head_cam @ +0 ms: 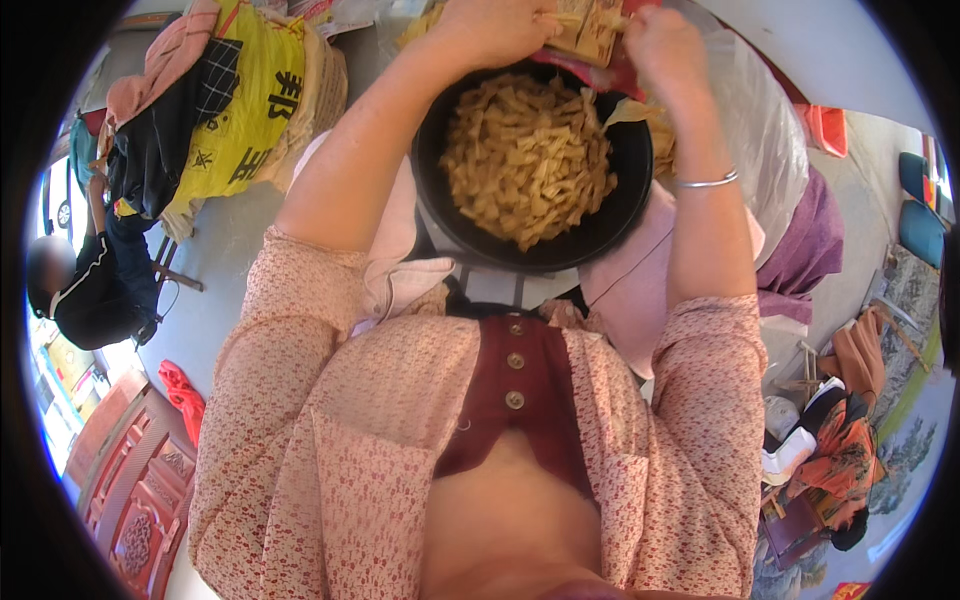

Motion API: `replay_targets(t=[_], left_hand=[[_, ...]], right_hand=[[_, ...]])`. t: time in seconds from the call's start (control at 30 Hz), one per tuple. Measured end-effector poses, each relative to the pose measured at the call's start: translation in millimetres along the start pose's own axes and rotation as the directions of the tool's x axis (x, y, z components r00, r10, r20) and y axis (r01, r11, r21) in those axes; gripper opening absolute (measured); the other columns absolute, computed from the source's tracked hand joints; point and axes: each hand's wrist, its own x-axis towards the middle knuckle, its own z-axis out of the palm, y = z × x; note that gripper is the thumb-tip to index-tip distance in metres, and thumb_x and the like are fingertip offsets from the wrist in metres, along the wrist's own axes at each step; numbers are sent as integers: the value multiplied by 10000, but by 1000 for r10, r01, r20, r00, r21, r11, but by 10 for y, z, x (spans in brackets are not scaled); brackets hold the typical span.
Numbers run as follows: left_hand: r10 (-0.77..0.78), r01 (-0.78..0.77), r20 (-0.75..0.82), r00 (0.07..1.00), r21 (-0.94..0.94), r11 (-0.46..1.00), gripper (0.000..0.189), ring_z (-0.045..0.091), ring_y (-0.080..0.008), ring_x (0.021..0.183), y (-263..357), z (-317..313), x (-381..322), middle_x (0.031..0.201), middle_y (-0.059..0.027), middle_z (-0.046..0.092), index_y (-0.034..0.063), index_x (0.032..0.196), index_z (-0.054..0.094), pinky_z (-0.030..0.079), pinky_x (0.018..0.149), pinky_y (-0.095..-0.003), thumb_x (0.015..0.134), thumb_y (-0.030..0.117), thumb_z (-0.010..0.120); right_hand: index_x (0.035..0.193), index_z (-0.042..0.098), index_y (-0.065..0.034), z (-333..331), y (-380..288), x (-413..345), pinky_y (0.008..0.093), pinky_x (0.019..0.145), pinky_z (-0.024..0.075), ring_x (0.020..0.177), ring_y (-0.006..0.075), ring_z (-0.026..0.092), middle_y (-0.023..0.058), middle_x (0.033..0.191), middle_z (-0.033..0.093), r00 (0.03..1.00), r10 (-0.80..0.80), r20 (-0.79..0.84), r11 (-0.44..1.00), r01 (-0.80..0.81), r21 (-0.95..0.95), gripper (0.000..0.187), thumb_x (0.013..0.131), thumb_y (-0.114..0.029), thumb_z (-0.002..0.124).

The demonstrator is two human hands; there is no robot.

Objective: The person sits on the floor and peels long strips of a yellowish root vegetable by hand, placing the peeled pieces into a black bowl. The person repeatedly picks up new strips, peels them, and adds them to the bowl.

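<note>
A black round basin (480,251) lies before me, heaped with folded yellowish-brown pieces (536,161) that look like paper. Beyond its far rim, my left hand (499,30) pinches a thin yellow piece (556,21). My right hand (667,52), a silver bangle on its wrist, has its fingers closed at the piece's other side. Between and behind the fingers sits a stack of tan printed paper (592,34), partly over red plastic packaging (630,71). The top edge cuts off part of the hands and stack. A loose yellow sheet (634,112) overhangs the basin's right rim.
Clear plastic sheeting (757,112) and purple cloth (802,232) lie to the right. At upper left stands a yellow bag (255,112) with clothing on it. A person (112,277) is at far left, another person (832,457) at lower right. A carved wooden seat (139,487) is at lower left.
</note>
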Motion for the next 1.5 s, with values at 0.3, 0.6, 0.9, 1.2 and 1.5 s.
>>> replay_targets(t=[0.3, 0.6, 0.9, 1.2, 1.5], left_hand=[[-156, -20, 488, 859, 336, 942, 456, 647, -315, 927, 402, 405, -307, 955, -173, 676, 32, 986, 676, 501, 804, -390, 764, 423, 603], [-280, 36, 460, 842, 472, 881, 356, 652, -315, 927, 122, 1082, -457, 966, -181, 672, 47, 974, 683, 500, 802, -414, 809, 318, 522], [152, 361, 664, 732, -567, 741, 177, 636, -117, 661, 202, 4, -292, 714, -9, 590, 62, 864, 611, 479, 570, -216, 847, 237, 584], [467, 341, 504, 726, -854, 392, 283, 605, -115, 581, 168, -215, -343, 703, -38, 582, -9, 836, 590, 478, 515, -211, 842, 274, 599], [497, 376, 470, 729, -882, 283, 294, 669, -183, 657, -27, -182, -274, 777, -81, 641, -6, 935, 619, 531, 559, -235, 926, 273, 529]], right_hand=[[666, 587, -18, -448, -160, -281, 269, 536, 402, 565, 79, 478, 1, 586, 566, 985, 137, -103, 744, -33, 668, 324, 835, -282, 666], [769, 607, -16, -401, -110, -456, 265, 600, 439, 651, 96, 550, -3, 728, 625, 993, -80, -83, 556, 114, 824, 142, 871, -115, 598], [959, 653, -95, -370, -196, -739, 323, 706, 486, 761, 283, 620, 86, 841, 660, 902, -430, 30, 687, 305, 659, 243, 729, -162, 696], [980, 622, -78, -539, -396, -751, 266, 750, 477, 809, 162, 610, 38, 890, 640, 925, -379, 29, 558, 204, 804, 285, 712, -6, 688], [939, 629, -31, -512, -519, -650, 258, 751, 468, 810, 124, 587, 31, 870, 628, 907, -381, -179, 372, 328, 868, 231, 722, 22, 684]])
